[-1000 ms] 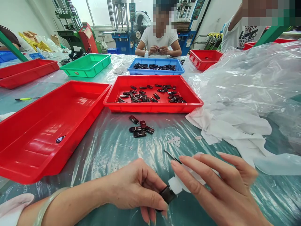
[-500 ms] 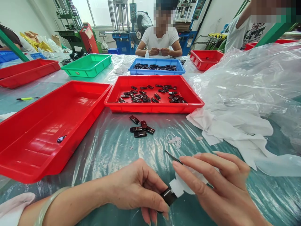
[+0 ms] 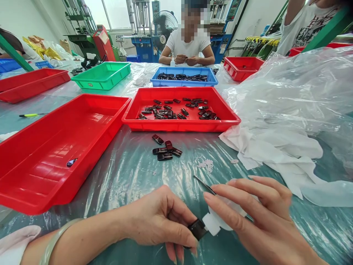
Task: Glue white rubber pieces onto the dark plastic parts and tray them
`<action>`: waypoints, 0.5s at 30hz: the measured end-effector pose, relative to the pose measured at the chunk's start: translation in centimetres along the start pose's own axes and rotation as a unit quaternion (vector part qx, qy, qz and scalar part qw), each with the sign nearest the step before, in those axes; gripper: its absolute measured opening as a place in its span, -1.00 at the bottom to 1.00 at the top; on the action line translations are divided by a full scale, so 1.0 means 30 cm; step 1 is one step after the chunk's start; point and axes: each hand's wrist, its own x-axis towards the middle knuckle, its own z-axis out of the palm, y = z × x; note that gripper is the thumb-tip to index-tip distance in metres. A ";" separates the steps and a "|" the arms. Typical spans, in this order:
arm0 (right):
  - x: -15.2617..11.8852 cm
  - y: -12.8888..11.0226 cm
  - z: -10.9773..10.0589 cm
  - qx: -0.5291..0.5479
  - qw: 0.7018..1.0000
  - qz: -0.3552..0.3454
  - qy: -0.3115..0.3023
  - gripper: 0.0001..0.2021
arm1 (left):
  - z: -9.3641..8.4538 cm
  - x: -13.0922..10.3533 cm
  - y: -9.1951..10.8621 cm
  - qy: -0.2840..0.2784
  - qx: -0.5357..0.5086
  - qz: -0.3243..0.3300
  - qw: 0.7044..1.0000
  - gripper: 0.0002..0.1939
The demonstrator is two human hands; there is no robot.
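My left hand [image 3: 165, 221] is closed, its thumb and fingers pinching a small glossy black case [image 3: 197, 229] near the bottom centre. My right hand [image 3: 256, 217] is also closed, on a thin dark pointed tool [image 3: 204, 184] whose tip sticks out to the upper left. Under the same fingers is a whitish translucent piece [image 3: 213, 221], its flat white end close beside the black case; its kind is hidden by the hand. Several similar dark cases [image 3: 164, 156] lie in a loose pile beyond my hands.
A red tray [image 3: 182, 127] with several dark cases stands ahead; another red tray [image 3: 82, 176] at left holds one small piece. Behind are a blue tray [image 3: 183, 84] and a green tray [image 3: 102, 75]. Plastic sheeting [image 3: 303, 88] heaps at right. A person [image 3: 187, 48] sits opposite.
The white end has shifted slightly right, away from the black case, along with my right hand. My left hand is nearly still. The person at the far right has moved.
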 end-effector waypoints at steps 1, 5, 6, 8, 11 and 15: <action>-0.002 0.000 0.001 -0.006 1.000 -0.004 0.004 -0.64 | -0.001 0.001 0.000 0.000 0.001 0.001 1.000 -0.81; -0.007 -0.002 0.003 -0.030 0.999 -0.015 0.014 -0.65 | -0.004 0.002 0.001 -0.003 -0.001 0.003 1.000 -0.82; -0.006 -0.004 0.002 -0.036 0.999 -0.015 0.015 -0.65 | -0.004 0.002 0.001 -0.004 -0.001 0.003 1.000 -0.83; -0.004 -0.012 0.000 -0.049 0.999 -0.010 0.011 -0.63 | -0.002 0.001 0.002 -0.007 0.001 0.002 1.000 -0.83; 0.000 -0.026 -0.008 -0.064 0.998 0.003 -0.006 -0.66 | 0.000 0.000 0.000 -0.011 0.002 0.000 1.000 -0.84; -0.001 -0.037 -0.015 -0.061 0.997 0.026 -0.038 -0.68 | 0.001 0.001 -0.004 -0.014 0.002 0.001 1.000 -0.86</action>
